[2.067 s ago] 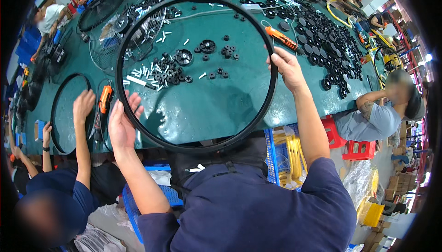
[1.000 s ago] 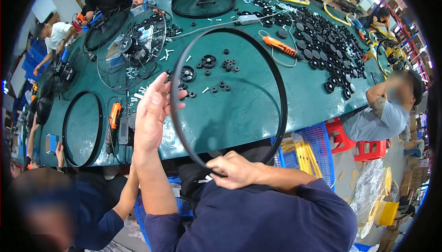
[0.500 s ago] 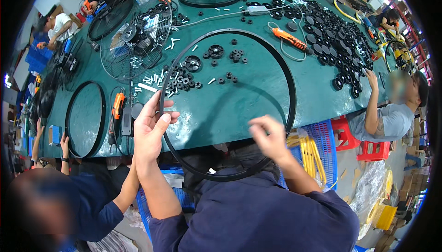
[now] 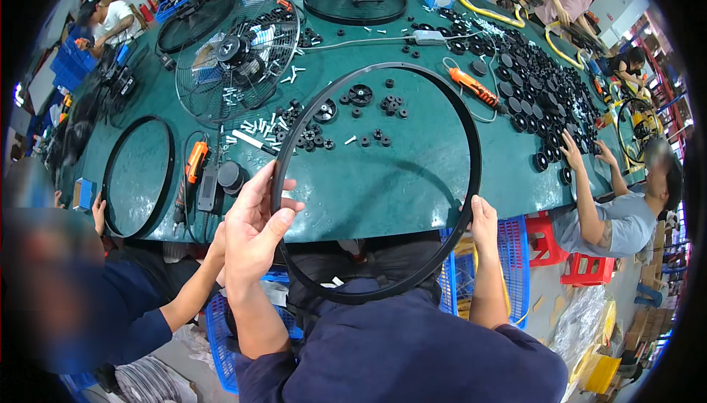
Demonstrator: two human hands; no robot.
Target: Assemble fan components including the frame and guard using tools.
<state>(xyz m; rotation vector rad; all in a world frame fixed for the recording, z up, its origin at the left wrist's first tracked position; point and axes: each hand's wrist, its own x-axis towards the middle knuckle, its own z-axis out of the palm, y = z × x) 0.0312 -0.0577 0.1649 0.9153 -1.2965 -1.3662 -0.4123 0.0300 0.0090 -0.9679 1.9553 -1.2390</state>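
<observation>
Our left hand (image 4: 254, 230) and right hand (image 4: 482, 223) grip the black ring (image 4: 471, 134) at opposite sides — held tilted above the green table (image 4: 390, 182)

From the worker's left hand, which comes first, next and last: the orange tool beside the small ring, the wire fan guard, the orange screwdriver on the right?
1. Orange tool, just left of the left hand.
2. Wire fan guard, farther up the table.
3. Orange screwdriver, far right, across the large black ring.
</observation>
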